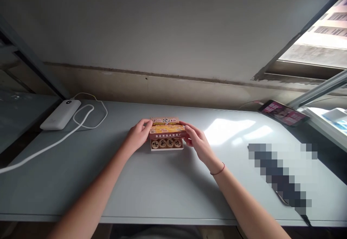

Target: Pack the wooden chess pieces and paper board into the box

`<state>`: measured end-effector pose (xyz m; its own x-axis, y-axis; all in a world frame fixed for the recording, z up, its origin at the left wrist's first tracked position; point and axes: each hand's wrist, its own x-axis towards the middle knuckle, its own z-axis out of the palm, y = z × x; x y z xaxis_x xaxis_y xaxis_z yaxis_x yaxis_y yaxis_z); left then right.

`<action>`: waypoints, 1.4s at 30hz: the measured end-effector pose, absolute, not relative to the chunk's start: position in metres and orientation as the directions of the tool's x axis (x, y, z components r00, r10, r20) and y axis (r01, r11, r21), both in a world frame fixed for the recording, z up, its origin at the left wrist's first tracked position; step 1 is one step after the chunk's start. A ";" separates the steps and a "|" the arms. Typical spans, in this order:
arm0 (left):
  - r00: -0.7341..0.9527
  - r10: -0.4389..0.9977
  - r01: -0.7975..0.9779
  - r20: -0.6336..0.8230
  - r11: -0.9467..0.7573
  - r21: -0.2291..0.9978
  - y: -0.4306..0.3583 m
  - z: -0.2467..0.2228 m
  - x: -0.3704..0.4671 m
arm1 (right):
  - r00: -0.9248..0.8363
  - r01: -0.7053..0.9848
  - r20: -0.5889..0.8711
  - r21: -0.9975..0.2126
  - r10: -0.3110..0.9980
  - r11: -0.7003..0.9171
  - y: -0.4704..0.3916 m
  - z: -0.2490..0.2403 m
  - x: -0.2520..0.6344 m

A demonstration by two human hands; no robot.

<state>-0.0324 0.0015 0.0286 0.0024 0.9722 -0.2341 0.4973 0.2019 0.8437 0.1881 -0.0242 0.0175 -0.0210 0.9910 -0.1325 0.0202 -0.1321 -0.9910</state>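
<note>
A small printed cardboard lid [166, 128] with "Chinese Chess" lettering lies between my hands at the middle of the table. Under its front edge shows a shallow box tray [167, 149] holding round wooden Chinese chess pieces [170, 143], a row of them with dark characters facing me. The lid covers the rest of the tray. My left hand [139, 134] grips the lid's left end, thumb near the top edge. At the opposite end, my right hand [196, 139] has its thumb and fingers closed on the lid, its lower fingers beside the tray.
On the left lies a white power bank [61, 115] with a white cable [51, 143] looping over the grey table [151, 192]. A phone [283, 113] with a lit screen leans at the back right. A blurred-out dark long item [279, 179] rests on the right.
</note>
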 end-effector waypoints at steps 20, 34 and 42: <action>0.243 0.950 0.825 -0.197 -0.096 0.557 -0.007 0.026 -0.040 | -0.321 0.687 -0.012 -0.692 0.947 0.224 -0.035 0.012 0.201; 0.200 0.978 0.967 0.052 -0.206 0.152 0.048 -0.012 -0.049 | 0.038 0.997 0.029 -0.061 0.999 -0.036 0.031 -0.012 0.195; 0.262 0.962 0.933 0.072 -0.272 0.236 0.039 -0.010 -0.059 | -0.002 0.996 0.008 -0.094 1.000 0.003 0.031 -0.014 0.202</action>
<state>-0.0586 0.0394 -0.0100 0.2624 0.9623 0.0717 0.9329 -0.2719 0.2362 0.2018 0.0306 -0.0137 -0.0024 1.0000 0.0077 0.9955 0.0031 -0.0943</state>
